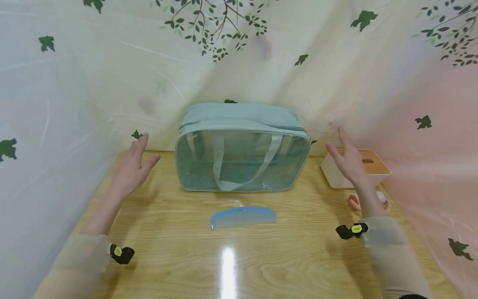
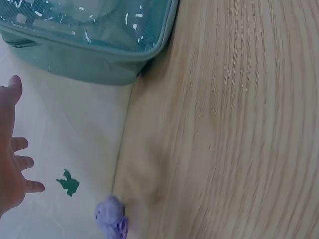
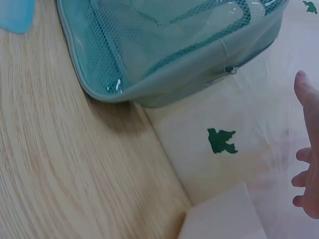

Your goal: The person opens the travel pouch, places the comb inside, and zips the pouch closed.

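A teal toiletry bag with a clear front and a pale strap handle stands upright at the back of the table. In front of it lies a blue comb, teeth toward me. My left hand hovers left of the bag, fingers extended and thumb apart, touching nothing. On the other side my right hand is held up in the same way, in front of a white tissue box with a wooden lid. In the right wrist view the bag's zipper pull shows on its top edge.
Partly hidden under my right forearm is a small pinkish item with something white. A purple plush-like figure sits at the table's back edge in the left wrist view. A pale curtain with leaf prints hangs behind the wooden table.
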Motion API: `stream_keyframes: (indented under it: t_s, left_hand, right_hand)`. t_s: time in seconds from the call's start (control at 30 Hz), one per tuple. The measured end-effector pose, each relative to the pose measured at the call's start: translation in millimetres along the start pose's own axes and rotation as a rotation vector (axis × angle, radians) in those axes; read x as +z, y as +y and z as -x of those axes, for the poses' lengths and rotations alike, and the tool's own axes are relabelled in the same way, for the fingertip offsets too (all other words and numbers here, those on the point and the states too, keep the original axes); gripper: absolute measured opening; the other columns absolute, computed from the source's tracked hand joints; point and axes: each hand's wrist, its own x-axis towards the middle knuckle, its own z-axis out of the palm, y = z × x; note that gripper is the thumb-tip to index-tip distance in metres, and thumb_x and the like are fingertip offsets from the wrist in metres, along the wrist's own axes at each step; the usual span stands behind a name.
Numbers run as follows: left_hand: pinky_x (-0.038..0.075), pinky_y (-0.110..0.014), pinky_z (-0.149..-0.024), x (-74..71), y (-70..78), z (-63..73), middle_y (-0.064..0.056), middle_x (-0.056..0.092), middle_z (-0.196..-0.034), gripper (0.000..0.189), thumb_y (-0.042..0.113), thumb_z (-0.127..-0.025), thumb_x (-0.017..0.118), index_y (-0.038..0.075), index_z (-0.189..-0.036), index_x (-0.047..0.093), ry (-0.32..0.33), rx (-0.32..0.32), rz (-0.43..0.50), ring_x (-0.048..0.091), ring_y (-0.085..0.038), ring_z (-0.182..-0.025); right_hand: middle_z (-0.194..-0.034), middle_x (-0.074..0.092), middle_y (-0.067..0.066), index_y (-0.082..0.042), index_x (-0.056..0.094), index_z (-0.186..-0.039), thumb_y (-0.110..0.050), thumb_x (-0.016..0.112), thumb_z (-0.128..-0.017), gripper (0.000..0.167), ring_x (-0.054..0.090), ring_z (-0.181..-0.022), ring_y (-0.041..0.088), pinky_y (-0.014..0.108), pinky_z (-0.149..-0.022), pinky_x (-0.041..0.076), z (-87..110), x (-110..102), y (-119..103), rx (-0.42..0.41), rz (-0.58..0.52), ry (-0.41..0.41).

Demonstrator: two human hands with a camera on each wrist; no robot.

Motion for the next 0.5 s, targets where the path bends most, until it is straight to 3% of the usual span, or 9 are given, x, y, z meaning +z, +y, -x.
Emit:
stream_keyframes:
  t_s: [0.07, 0.17, 0.23, 0.3, 0.4, 0.5]
  left_hand:
    - [0.017, -0.077, -0.123, 5.4, 3.5, 1.4, -0.018, 0.012, -0.173, 0.077, 0.049, -0.109, 0.045, 0.021, -0.167, 0.003, 0.024, 0.004, 0.06, 0.013, -0.052, -0.156]
    - [0.02, -0.076, -0.123, 14.0, 8.6, 2.8, -0.019, 0.016, -0.172, 0.074, 0.046, -0.109, 0.046, 0.023, -0.167, 0.005, 0.069, 0.021, 0.133, 0.019, -0.053, -0.155]
    - [0.021, -0.074, -0.124, 21.3, 12.2, 3.1, -0.021, 0.021, -0.17, 0.072, 0.043, -0.109, 0.047, 0.023, -0.167, 0.008, 0.096, 0.034, 0.185, 0.023, -0.053, -0.153]
    - [0.024, -0.073, -0.124, 29.9, 15.9, 3.4, -0.023, 0.027, -0.168, 0.071, 0.041, -0.109, 0.048, 0.021, -0.167, 0.011, 0.115, 0.045, 0.221, 0.028, -0.052, -0.152]
    - [0.028, -0.07, -0.123, 43.9, 21.4, 3.8, -0.024, 0.035, -0.164, 0.069, 0.037, -0.109, 0.051, 0.016, -0.166, 0.019, 0.132, 0.048, 0.262, 0.036, -0.05, -0.148]
    - [0.031, -0.069, -0.122, 55.7, 26.1, 5.3, -0.025, 0.041, -0.16, 0.07, 0.033, -0.106, 0.058, 0.012, -0.164, 0.025, 0.129, 0.035, 0.271, 0.041, -0.048, -0.145]
  right_hand:
    - [-0.175, 0.0, 0.001, -0.038, -0.002, -0.165, -0.056, 0.042, -0.107, 0.075, 0.007, -0.158, 0.051, 0.082, -0.121, 0.011, -1.3, 8, -1, 0.002, -0.112, 0.021]
    - [-0.175, 0.011, 0.006, -0.035, 0.007, -0.166, -0.049, 0.047, -0.108, 0.072, 0.019, -0.158, 0.045, 0.072, -0.126, 0.021, -4.4, 21, -4, -0.014, -0.272, 0.072]
    - [-0.173, 0.022, 0.011, -0.029, 0.014, -0.166, -0.042, 0.049, -0.108, 0.069, 0.031, -0.155, 0.036, 0.055, -0.128, 0.034, -6.2, 30, -5, -0.026, -0.397, 0.107]
    - [-0.164, 0.038, 0.016, -0.021, 0.023, -0.165, -0.034, 0.051, -0.109, 0.065, 0.044, -0.147, 0.029, 0.038, -0.122, 0.046, -5.9, 37, -7, -0.038, -0.57, 0.153]
    - [-0.147, 0.057, 0.013, -0.01, 0.033, -0.161, -0.025, 0.053, -0.108, 0.058, 0.058, -0.131, 0.019, 0.02, -0.103, 0.058, -2.5, 45, -10, -0.069, -0.838, 0.189]
    - [-0.132, 0.065, 0.007, -0.006, 0.042, -0.154, -0.019, 0.055, -0.107, 0.05, 0.066, -0.119, 0.017, 0.022, -0.095, 0.062, 1.5, 52, -12, -0.111, -1.043, 0.161]
